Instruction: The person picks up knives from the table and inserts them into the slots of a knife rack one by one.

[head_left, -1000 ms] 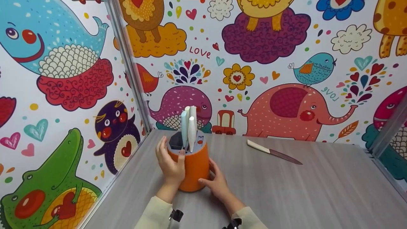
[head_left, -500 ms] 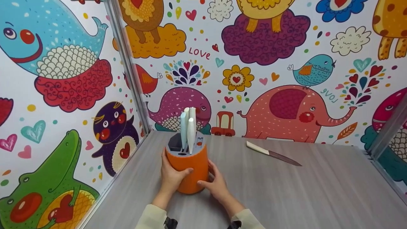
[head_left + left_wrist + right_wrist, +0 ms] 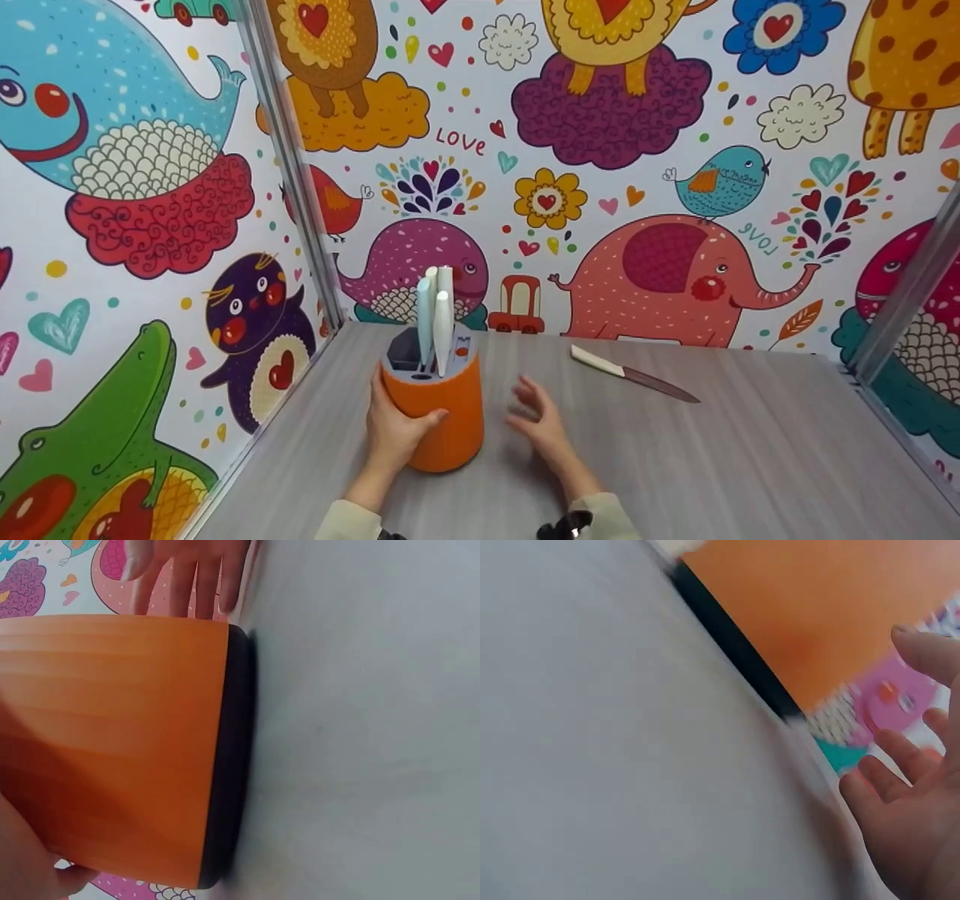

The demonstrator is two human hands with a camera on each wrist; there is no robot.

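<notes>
1. Orange plastic forms the body of the knife block [image 3: 437,420], which stands upright on our grey wood-grain table [image 3: 750,465], near the left wall panel.
2. We hold the block with our left hand [image 3: 396,435], thumb curled across its front and fingers wrapped round its left side.
3. We see the block's dark base ring flat against the table in the left wrist view.
4. Our right hand [image 3: 541,424] is off the block, just to its right, above the table, with the fingers spread and gripping nothing; it looks blurred.
5. We count three pale handles [image 3: 435,319] standing upright in the block's grey slotted top.
6. We see a loose knife [image 3: 631,373] lying flat on the table, well apart from the block to the right, its cream handle pointing towards the back wall.
7. Cartoon animals cover the walls [image 3: 600,187] around our table.
</notes>
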